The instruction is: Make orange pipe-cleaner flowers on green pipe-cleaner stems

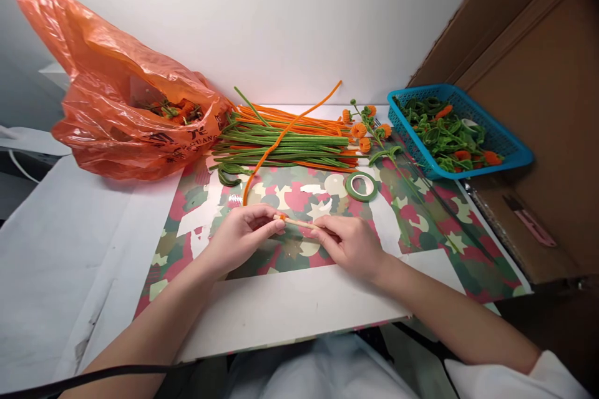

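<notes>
My left hand (239, 238) is closed in a pinch at the left end of a thin wooden stick (300, 223), where a bit of orange is wound around it. From that hand a long orange pipe cleaner (273, 148) curves up and to the right. The right end of the stick is pinched between the fingertips of my right hand (354, 245). Beyond both hands lie a bundle of green pipe cleaners (299, 140) and orange pipe cleaners (255, 113). A roll of green tape (349, 186) rests just past my right hand.
An orange plastic bag (107, 106) holding orange and green pieces stands at the back left. At the right are a stem with orange pumpkin-like balls (359, 130), a blue basket (486, 171) of green and orange pieces, and a pink-handled cutter (533, 227) on cardboard.
</notes>
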### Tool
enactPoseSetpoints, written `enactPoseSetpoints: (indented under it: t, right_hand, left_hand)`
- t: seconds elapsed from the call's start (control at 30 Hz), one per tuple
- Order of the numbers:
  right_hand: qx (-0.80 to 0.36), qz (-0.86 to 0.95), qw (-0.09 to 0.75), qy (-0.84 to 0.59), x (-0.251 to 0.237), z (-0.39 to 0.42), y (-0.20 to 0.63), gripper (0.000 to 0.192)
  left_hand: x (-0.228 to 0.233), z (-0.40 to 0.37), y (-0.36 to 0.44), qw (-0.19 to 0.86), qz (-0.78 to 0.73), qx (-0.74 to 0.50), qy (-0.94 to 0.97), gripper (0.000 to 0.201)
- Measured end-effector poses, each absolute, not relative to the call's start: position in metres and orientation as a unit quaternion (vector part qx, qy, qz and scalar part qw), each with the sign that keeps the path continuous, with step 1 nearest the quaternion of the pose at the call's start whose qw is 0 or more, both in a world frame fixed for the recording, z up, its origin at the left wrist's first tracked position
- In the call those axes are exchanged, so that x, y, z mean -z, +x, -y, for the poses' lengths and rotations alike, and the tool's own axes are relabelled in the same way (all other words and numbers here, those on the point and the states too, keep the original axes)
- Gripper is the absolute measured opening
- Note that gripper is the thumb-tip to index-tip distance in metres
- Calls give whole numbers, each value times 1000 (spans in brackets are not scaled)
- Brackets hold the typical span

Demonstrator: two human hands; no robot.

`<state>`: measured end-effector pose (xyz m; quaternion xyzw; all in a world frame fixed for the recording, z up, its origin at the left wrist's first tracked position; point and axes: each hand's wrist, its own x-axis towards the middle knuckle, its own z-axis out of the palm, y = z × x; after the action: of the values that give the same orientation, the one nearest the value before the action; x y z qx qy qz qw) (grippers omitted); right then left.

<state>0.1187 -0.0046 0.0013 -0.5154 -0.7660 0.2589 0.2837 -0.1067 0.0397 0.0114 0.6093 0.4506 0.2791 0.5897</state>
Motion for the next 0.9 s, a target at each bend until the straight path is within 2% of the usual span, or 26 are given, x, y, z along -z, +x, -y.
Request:
enactPoseSetpoints:
  t: [0.7,0.9]
  right_hand:
    - [-242,777,321,-484,-3,3,118,25]
    - [-246,772,320,-492,-2,2,118,23]
  left_hand:
    - [-18,-39,-106,532,-483,-280,637,28]
    - [-19,-38,-105,563,-485,-268,614,31]
